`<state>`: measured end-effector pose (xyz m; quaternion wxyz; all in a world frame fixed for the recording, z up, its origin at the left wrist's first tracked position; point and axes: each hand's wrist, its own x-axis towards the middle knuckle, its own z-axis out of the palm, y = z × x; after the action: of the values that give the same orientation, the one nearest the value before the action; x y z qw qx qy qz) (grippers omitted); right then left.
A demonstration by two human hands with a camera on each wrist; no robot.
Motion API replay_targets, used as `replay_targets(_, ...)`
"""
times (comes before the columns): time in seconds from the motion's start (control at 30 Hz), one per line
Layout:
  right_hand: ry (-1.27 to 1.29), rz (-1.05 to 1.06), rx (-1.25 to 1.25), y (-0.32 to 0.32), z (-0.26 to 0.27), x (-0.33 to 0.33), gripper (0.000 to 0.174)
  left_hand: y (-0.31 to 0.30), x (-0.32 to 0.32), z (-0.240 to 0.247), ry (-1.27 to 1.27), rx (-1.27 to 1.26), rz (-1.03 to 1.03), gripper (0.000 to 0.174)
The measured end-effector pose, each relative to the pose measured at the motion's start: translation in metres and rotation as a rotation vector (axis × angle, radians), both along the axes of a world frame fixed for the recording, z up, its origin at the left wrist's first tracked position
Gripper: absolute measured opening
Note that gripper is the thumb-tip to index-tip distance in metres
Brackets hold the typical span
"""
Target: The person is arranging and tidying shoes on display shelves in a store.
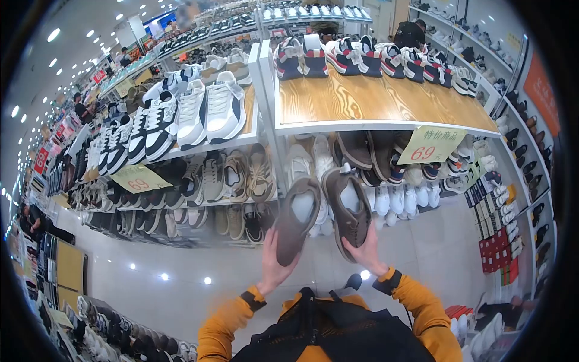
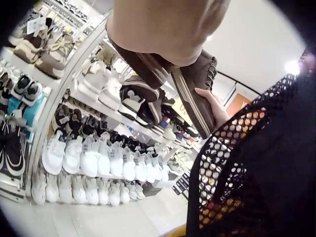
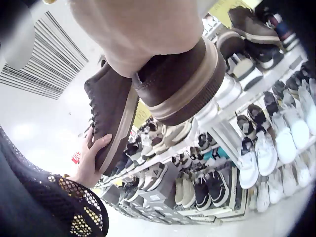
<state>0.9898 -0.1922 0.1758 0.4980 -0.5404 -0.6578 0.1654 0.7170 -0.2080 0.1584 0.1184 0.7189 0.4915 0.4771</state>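
Note:
In the head view my left hand (image 1: pixel 278 262) grips one dark brown shoe (image 1: pixel 291 226) by its near end. My right hand (image 1: pixel 366 250) holds a second brown lace-up shoe (image 1: pixel 345 232) beside it, with a narrow gap between the two. Pale insoles show in both openings. Seen from the right wrist, the left hand (image 3: pixel 89 160) has its thumb against the side of its shoe (image 3: pixel 112 108), which has dark laces and a tan sole. From the left wrist, the right hand (image 2: pixel 216 106) presses a thumb on the other shoe's (image 2: pixel 190 94) sole edge.
A wooden-topped shelf (image 1: pixel 362 105) with sneakers stands ahead, a yellow price sign (image 1: pixel 429 145) on its edge. White-and-black sneakers (image 1: pixel 160 120) line the rack to the left. White shoes (image 2: pixel 98 158) fill lower shelves. Red boxes (image 1: pixel 494 250) are stacked at right. People stand farther off.

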Motion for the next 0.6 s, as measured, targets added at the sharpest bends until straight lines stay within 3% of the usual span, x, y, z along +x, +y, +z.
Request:
replay_targets(0.1,0.054,-0.014,-0.188,0.003,-0.015,-0.011,0.077,-0.004,0.007,-0.012,-0.088,-0.234,0.018,0.082)
replay_targets(0.27,0.073,-0.075,-0.234,0.051,-0.041,-0.030,0.077,0.036,0.023,-0.019,-0.089,-0.199,0.099,0.078)
replay_targets(0.33,-0.078,-0.188,-0.112,0.083,-0.048,-0.031,0.079,0.063,0.031,-0.018,-0.103,-0.194,0.130,0.079)
replay_targets(0.43,0.018,-0.070,-0.094,0.133,-0.012,-0.026,0.082,0.114,0.048,-0.014,-0.198,-0.178,0.127,0.078)
replay_targets(0.6,0.014,-0.123,-0.126,0.222,-0.001,-0.015,0.084,0.203,0.081,-0.008,-0.237,-0.221,0.172,0.079)
